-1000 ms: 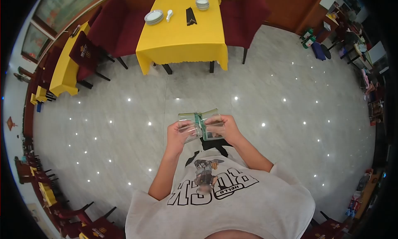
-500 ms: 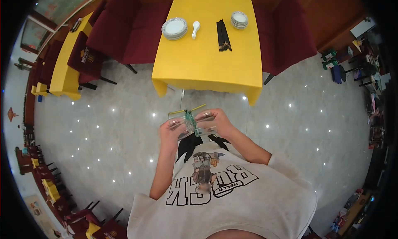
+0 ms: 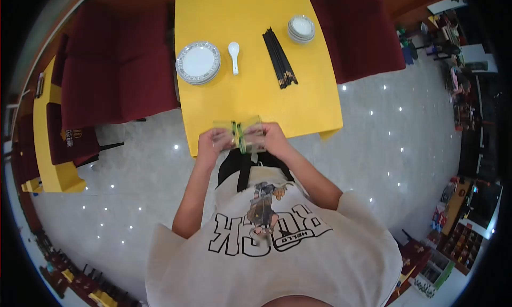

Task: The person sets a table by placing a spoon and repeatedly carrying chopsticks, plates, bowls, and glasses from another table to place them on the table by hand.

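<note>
My left hand (image 3: 209,145) is closed around a clear glass (image 3: 225,135), its fingers showing through the wall. A second clear glass (image 3: 252,132) is gripped in my right hand (image 3: 276,140). Both glasses are tilted on their sides, with their greenish ends close together between my hands; blur hides whether they touch. I hold them in front of my waist, and in view they overlap the near edge of the yellow-covered table (image 3: 245,102).
On the table are a stack of plates (image 3: 198,62), a white spoon (image 3: 234,56), a bundle of black chopsticks (image 3: 279,59) and stacked small bowls (image 3: 302,29). Dark red seats (image 3: 120,67) flank it on the left, another red seat (image 3: 365,35) on the right.
The table and its dishes now appear closer and lower in view. My hands, with the glasses in them, have come up to overlap the table's near edge. Both grips stay closed.
</note>
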{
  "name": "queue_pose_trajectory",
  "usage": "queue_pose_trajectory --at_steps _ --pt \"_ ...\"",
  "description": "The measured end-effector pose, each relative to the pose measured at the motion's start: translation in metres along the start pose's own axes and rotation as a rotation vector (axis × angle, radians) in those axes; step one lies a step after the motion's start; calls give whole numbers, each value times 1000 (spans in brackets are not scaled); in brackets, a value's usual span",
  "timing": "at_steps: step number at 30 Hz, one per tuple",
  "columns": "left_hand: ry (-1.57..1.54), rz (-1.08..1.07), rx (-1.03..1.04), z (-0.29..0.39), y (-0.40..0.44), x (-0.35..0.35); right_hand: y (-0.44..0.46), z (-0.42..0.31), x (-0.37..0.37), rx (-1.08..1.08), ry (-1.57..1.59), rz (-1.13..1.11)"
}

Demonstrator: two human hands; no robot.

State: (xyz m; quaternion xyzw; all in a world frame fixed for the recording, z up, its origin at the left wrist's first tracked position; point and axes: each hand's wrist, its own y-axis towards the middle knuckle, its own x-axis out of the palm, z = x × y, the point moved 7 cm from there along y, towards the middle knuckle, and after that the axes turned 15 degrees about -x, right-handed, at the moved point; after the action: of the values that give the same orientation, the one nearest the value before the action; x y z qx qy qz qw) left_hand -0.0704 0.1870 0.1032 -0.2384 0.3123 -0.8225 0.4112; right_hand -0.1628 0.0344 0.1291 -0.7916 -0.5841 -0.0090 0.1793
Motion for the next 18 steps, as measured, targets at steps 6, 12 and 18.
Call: queue_pose_trajectory --at_steps 6,12,18 --pt "804 251 420 53 78 -20 93 23 -35 -183 -663 -17" --pt "1365 296 513 54 130 0 150 28 -15 -321 -1495 -220" --pt "1547 319 541 47 151 4 167 45 -5 -280 -1596 -338"
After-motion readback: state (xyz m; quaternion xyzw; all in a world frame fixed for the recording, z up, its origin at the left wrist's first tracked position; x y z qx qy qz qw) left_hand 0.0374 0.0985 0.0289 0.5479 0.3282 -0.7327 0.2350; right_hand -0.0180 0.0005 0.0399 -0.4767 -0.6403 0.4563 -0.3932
